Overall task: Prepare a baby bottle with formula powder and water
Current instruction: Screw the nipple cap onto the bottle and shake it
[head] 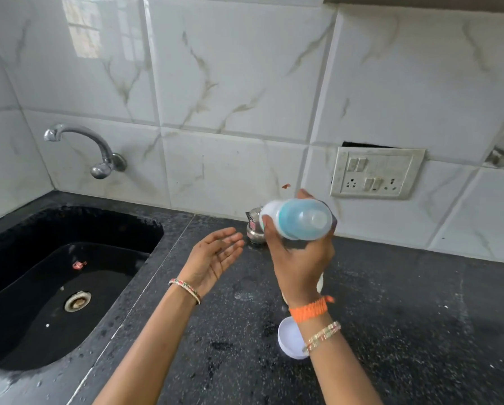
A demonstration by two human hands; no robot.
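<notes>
Dark speckled kitchen counter point(391, 317) here, wet in spots, with white marble-look wall tiles point(245, 68) behind.

Nearest, by the right wrist: a round white lid point(288, 340), lying open side up on the counter. Just past it, a bit of a white tub point(320, 283), mostly hidden behind the right arm; cannot tell what is inside.

Farther out, the left hand point(212, 258): palm up, fingers spread and loose, holding nothing, waiting just beside the bottle.

Next, the right hand point(299, 255): fingers curled tight round the baby bottle point(296, 219). Bottle held up off the counter, tipped on its side, clear cap end pointing toward the camera, blue ring under the cap. Looks blurry, so probably being shaken to mix powder and water.

To shake it well: keep the cap on tight. Hold round the middle, not only the bottom. Shake in short, quick moves till no lumps show. Keep the empty hand close, ready to catch or steady. Keep clear of the small steel pot point(255, 228) standing right behind, so as not to knock it.

Off to the left, the black sink point(69, 287). Farthest back, the tap point(99, 150) on the wall and the switch plate point(376, 172).
</notes>
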